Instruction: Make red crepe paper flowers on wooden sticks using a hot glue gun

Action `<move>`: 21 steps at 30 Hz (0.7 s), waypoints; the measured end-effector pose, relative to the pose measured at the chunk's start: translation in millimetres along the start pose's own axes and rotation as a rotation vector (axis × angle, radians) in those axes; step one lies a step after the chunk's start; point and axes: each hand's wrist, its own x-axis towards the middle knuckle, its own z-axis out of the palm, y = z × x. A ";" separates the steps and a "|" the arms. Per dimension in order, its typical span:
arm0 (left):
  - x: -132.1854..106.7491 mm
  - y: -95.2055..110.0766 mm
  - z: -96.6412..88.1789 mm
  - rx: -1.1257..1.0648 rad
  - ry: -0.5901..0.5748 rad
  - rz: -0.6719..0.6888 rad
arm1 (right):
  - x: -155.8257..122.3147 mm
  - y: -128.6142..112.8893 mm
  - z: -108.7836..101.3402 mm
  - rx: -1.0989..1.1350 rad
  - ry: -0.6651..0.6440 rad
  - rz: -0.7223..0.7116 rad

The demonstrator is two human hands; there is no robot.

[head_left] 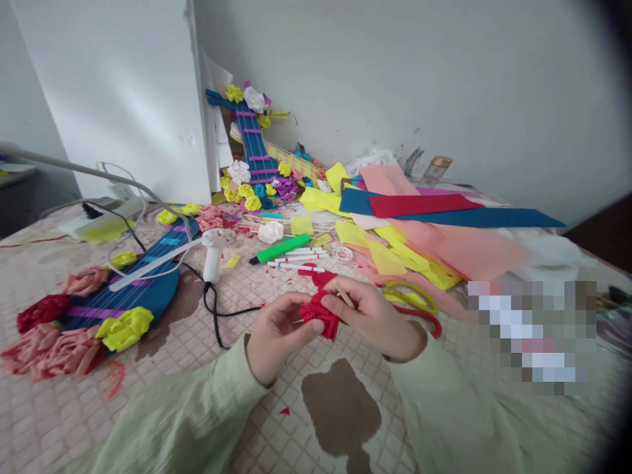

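Observation:
Both my hands meet over the patterned table cover near its front edge. My left hand [276,332] pinches a crumpled red paper flower [322,316] from the left. My right hand [372,316] grips the same flower from the right and also holds a thin wooden stick [344,293] that pokes up out of the paper. A strip of red paper [320,276] rises behind the flower. Pale green sleeves cover both forearms.
A white glue gun [213,253] with a black cord lies ahead left. A blue guitar-shaped board [123,289] ringed with paper flowers sits left; another [254,141] leans on the wall. Coloured paper sheets [434,224], markers [296,257] and yellow-handled scissors [412,296] lie to the right.

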 end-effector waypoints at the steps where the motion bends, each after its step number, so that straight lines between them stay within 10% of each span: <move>1: 0.1 0.8 0.4 -0.003 -0.012 -0.011 | -0.2 -0.2 -0.2 -0.012 -0.002 0.002; 21: -1.8 3.8 1.8 0.095 -0.074 -0.090 | -0.6 -5.1 4.6 -0.039 -0.083 0.059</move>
